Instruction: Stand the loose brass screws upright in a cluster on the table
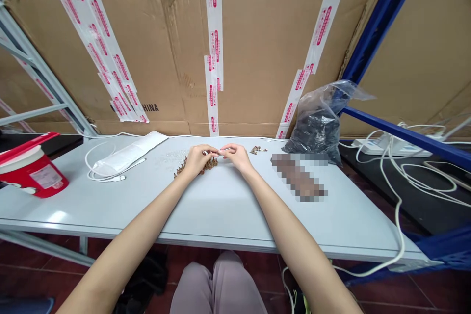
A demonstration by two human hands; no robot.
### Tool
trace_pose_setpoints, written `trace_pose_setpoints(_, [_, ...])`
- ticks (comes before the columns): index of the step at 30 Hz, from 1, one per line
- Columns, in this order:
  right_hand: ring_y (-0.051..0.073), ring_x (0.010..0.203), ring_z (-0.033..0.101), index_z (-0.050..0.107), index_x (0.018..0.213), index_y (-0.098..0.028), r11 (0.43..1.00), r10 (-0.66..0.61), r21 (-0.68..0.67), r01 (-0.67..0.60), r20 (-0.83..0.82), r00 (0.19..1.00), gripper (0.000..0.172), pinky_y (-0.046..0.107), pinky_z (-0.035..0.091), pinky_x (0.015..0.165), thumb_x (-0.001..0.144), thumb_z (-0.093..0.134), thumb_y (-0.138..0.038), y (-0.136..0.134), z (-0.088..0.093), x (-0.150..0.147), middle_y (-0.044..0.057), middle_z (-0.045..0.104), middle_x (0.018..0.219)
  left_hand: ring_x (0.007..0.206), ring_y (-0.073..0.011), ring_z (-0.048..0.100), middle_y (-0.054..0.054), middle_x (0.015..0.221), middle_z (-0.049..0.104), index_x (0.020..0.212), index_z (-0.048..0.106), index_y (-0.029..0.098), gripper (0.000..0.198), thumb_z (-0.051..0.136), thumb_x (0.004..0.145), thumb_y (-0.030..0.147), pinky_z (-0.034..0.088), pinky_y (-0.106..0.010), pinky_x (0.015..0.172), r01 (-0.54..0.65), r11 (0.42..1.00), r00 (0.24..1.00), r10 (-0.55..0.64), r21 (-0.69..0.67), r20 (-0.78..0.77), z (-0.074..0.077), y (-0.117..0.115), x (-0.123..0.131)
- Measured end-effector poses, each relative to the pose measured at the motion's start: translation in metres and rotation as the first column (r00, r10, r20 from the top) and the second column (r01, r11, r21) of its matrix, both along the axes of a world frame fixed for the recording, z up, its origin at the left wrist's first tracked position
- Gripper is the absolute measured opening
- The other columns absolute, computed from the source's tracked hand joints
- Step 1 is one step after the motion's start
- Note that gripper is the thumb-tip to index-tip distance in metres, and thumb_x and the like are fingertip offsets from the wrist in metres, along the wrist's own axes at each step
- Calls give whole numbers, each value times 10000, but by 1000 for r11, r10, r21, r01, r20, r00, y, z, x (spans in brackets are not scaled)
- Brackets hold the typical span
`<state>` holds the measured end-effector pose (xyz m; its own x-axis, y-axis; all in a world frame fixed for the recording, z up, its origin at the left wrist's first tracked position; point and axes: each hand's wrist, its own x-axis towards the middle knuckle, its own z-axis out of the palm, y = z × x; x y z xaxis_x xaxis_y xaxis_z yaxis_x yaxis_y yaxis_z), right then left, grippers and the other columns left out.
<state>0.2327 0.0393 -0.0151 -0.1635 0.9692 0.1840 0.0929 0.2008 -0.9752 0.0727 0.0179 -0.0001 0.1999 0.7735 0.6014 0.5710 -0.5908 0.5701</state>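
Note:
My left hand (196,159) and my right hand (238,157) meet above the table, fingertips pinched together. Whatever small piece they hold between them is too tiny and covered to name. Under and beside my left hand lies a pile of small brass-coloured parts (209,165), partly hidden by that hand. Farther left, small clear pieces (172,157) are scattered on the tabletop. A smaller heap of similar brownish parts (256,149) sits just beyond my right hand.
A clear plastic bag (312,127) of dark items stands at the back right, near a pixelated patch (298,176). On the left are a white packet (128,154), a white cable (88,162) and a red cup (44,174). Cardboard (257,49) walls the back.

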Motion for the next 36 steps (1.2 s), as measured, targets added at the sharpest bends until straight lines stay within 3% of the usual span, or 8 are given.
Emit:
trace_pose_setpoints(3, [147,673,591,624,714,-186,997,2,75,-11,118,993,194,272,431,683,689,625,-379,0,-1,1,22,660,684,673,-130,581,-20,751,682,743,693,187,103,603,710,224,412,-226,618,-26,999,1000,25,32,18,0,-2,2])
trace_pose_setpoints(7, [148,762,568,621,730,-197,983,85,136,-126,273,958,237,268,389,748,782,508,-399,-4,1,2,10,655,762,702,-136,581,-24,777,678,750,687,185,110,595,715,233,411,-232,630,-57,998,998,57,40,16,1,-3,1])
trace_pose_setpoints(11, [137,768,530,588,739,-187,970,103,172,-170,343,934,282,254,355,759,837,405,-378,-7,1,1,-1,624,769,663,-127,566,-19,754,674,746,687,186,106,601,708,236,405,-234,627,-55,997,998,56,48,-6,0,-1,0])
trace_pose_setpoints(21, [123,637,419,410,585,-177,950,148,223,-217,290,945,393,239,324,662,859,266,-419,-2,-9,1,-10,448,623,696,-138,582,-32,764,675,738,673,175,109,631,700,268,417,-239,629,48,999,999,-48,24,-27,-4,3,-1])
trace_pose_setpoints(29, [119,662,459,531,685,-158,943,174,232,-237,263,949,375,225,336,670,829,357,-458,0,-8,1,-2,526,671,658,-136,575,-34,737,673,719,669,175,124,620,708,288,419,-247,618,4,999,1000,-4,47,0,-2,2,0])
trace_pose_setpoints(36, [94,532,378,448,538,-160,947,162,222,-233,296,941,458,215,296,581,840,325,-481,-5,-5,3,-35,407,523,688,-142,588,-35,748,674,715,672,164,134,630,690,289,430,-252,651,61,997,997,-63,-52,-33,1,-2,0])
